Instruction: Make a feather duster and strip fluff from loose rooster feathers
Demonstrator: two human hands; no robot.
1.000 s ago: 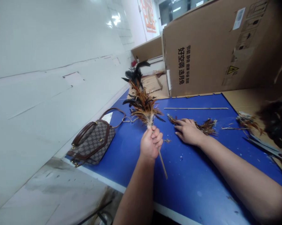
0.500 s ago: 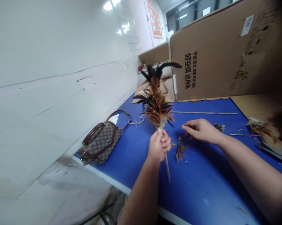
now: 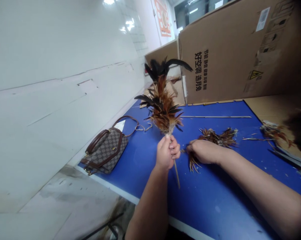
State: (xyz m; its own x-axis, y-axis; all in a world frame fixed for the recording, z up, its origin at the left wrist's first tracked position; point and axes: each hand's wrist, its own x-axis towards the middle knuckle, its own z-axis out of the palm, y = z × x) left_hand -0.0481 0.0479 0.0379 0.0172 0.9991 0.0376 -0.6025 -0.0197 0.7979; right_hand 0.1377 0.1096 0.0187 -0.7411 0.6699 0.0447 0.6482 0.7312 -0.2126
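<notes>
Our left hand [image 3: 167, 153] grips the feather duster [image 3: 164, 111] above the bench [image 3: 202, 203]; a slackened hold could let it twist. Our right hand [image 3: 204, 151] curls over a feather bundle [image 3: 194, 164] to the right; whether it grips, we cannot tell.

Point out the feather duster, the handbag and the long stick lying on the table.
Feather duster [image 3: 164, 111]: head view, on its brown feathers.
Handbag [image 3: 106, 144]: head view, on its patterned front.
Long stick [image 3: 216, 117]: head view, midway along it.

The left hand [image 3: 168, 152] is closed in a fist; the right hand [image 3: 202, 151] is turned palm down (its grip is hidden), both arms [image 3: 150, 196] extended.
</notes>
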